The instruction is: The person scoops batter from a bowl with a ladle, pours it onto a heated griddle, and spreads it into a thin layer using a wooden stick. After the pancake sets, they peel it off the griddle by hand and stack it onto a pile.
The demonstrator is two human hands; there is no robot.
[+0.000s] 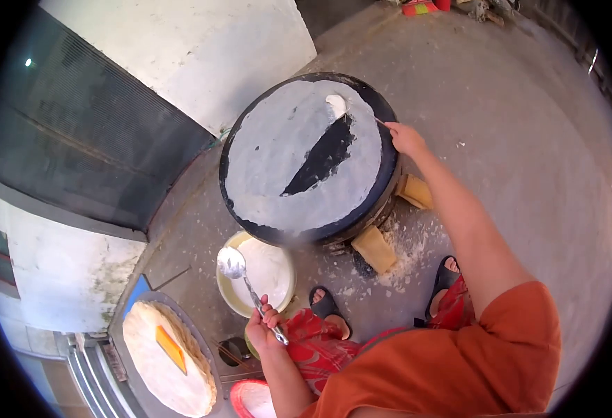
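Note:
A large round black griddle (388,157) is coated with a thin pale layer of batter (264,153). A dark bare strip (323,157) crosses the layer, and a thick white lump of batter (335,106) sits at its upper end. My right hand (407,139) is closed at the griddle's right rim around a thin stick-like handle, whose far end I cannot make out clearly. My left hand (264,324) grips a metal ladle (231,263) by its handle. The ladle's bowl, smeared white, hangs over a pale basin (291,285) of white batter.
Lower left, a stack of thin flatbreads (159,376) lies on a round board, with an orange-yellow scraper (171,350) on top. A red-rimmed container (239,397) stands nearby. Yellowish blocks (374,249) and scattered crumbs lie below the griddle. A white wall (180,56) stands behind.

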